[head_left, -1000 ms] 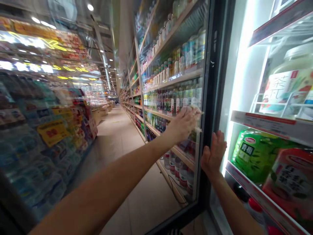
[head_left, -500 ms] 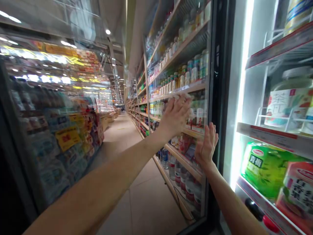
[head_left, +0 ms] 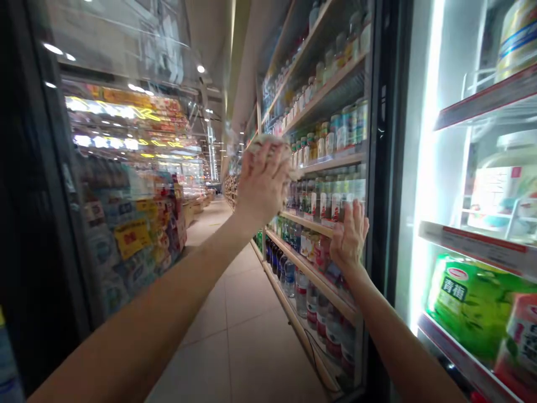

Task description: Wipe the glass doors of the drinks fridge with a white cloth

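My left hand [head_left: 260, 187] presses a pale, crumpled cloth [head_left: 272, 144] against the inner side of a glass door [head_left: 235, 235]. Its fingers lie over the cloth, and both are blurred by motion. Lower and to the right, my right hand [head_left: 349, 238] is held up by the door, fingers extended, near the black frame [head_left: 384, 184]. It holds nothing; whether the palm touches the glass I cannot tell.
At right is a lit cooler with a green package [head_left: 470, 302], a large jar [head_left: 499, 184] and a shelf edge [head_left: 474, 240]. Bottle shelves [head_left: 331, 162] show in the glass on the right. Stacked goods [head_left: 138, 240] and a tiled floor [head_left: 239, 336] appear beyond.
My left hand has swept left across the glass with the cloth. The right hand stays near the door frame. The whole view has shifted slightly.
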### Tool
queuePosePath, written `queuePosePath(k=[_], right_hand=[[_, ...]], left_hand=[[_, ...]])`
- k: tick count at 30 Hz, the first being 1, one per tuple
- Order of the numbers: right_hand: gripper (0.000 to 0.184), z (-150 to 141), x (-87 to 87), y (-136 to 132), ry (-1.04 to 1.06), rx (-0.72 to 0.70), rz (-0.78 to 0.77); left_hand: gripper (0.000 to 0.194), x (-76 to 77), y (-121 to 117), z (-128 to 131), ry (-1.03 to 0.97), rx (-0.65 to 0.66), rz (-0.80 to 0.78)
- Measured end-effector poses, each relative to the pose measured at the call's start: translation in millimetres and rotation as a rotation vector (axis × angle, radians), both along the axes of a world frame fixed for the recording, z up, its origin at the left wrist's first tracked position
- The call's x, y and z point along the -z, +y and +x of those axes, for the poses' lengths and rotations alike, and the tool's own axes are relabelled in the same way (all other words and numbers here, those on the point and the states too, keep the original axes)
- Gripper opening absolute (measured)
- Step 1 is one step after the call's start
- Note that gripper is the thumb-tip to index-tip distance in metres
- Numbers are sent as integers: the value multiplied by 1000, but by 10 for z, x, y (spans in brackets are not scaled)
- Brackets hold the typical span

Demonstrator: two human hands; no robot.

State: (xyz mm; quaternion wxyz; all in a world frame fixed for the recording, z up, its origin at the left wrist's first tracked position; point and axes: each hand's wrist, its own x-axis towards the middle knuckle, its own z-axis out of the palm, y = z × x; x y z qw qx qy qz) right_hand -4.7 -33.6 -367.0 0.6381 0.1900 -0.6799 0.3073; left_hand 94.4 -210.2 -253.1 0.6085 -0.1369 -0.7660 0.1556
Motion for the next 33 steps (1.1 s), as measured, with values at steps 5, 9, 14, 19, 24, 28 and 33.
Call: queuePosePath(k=[5,9,14,19,24,28,33], right_hand=[[54,99,-45,-194,27,-31,9],[54,163,-35,-320,57,-59,20],[53,289,-72,-512,90,-87,46],[53,421,-152,-714,146,-144,66],[52,519,-205,-829,180,-172,80],[52,609,-232,-958,183,-195,94],[52,656,-223,-1045,170,-195,101]], left_hand=[[41,146,-203,150,-94,10,-174],[44,18,-487,351,-1,-78,26],[45,153,-667,499,73,-109,37],[44,234,-942,656,36,-131,-63],[49,88,-1326,994,254,-252,356],[44,291,-1372,1044,99,-224,35],[49,308,-1488,1119,294,-289,313]])
